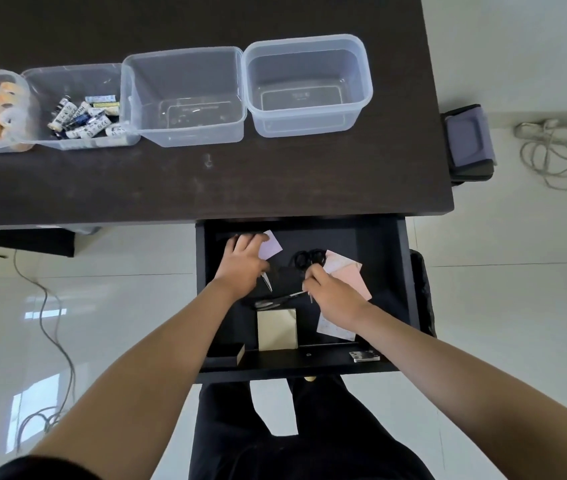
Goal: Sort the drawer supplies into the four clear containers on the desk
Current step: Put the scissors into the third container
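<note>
Two hands in drawer (410,271) — square paper pads, steel scissors (304,259)

The dark brown wooden worktop (275,181) looks matt and faintly scuffed. Four clear plastic containers (306,84) are smooth and glossy. The black drawer (379,244) is matt, holding pastel paper notepads (277,329) and metal-bladed scissors (277,299). The white floor tiles (517,306) shine.
</note>
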